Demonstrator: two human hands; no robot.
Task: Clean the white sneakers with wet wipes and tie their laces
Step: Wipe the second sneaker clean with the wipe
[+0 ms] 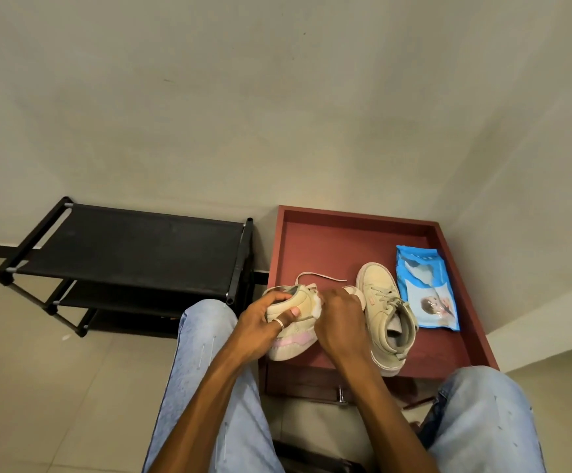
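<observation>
My left hand (266,316) grips a white sneaker (294,331) with a pink heel strip, held on its side over the front left of the red-brown table. My right hand (340,319) presses a white wet wipe (318,307) against that sneaker's side, fingers curled round the wipe. A loose lace (318,275) trails from the held shoe onto the table. The second white sneaker (388,315) stands upright on the table just right of my right hand, its laces loose.
A blue wet-wipe pack (428,288) lies at the table's right side. The red-brown table (346,233) has a raised rim and stands in a wall corner. A black shoe rack (134,247) stands to its left. My jeans-clad knees flank the table.
</observation>
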